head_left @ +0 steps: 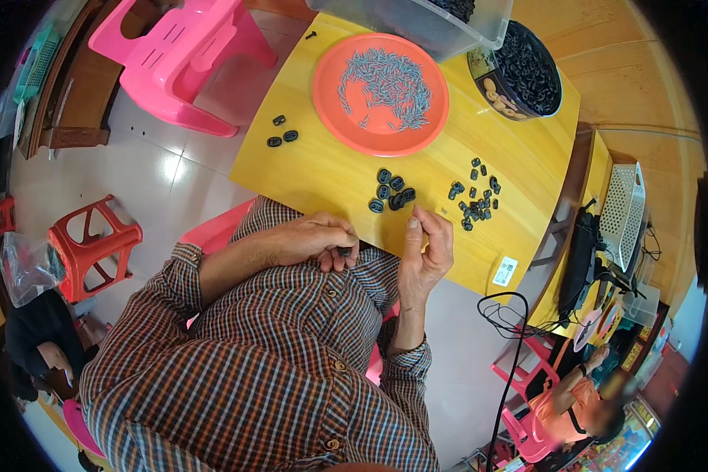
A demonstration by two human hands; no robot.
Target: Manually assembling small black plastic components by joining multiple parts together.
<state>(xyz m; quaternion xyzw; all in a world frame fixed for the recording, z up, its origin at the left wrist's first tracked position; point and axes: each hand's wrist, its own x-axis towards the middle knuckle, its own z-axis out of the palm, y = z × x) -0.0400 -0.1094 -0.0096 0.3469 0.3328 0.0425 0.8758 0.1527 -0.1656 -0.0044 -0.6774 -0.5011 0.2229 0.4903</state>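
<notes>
The step in hand seems to be working on a single small dark piece [344, 251], which the left hand [311, 237] holds over the lap, just off the near edge of the yellow wooden surface [315, 169]; its fingers are closed around the piece. The right hand [430, 256] is raised at that near edge, thumb and forefinger drawn close together (whether they pinch anything tiny, I cannot tell).

Just beyond the right hand's fingers, near the same edge, lies a cluster of black oval pieces with holes [383, 192]. Smaller black blocky pieces [477, 208] lie scattered toward the right edge. Three more black oval pieces [290, 135] lie near the left edge, and toward the far edge a round orange-red plastic plate [324, 98] carries many small grey-blue metallic bits [385, 75].

The next move, as I judge it, calls for a precise fingertip pinch by the right hand, with the left hand keeping the dark piece steady and turned to suit.
</notes>
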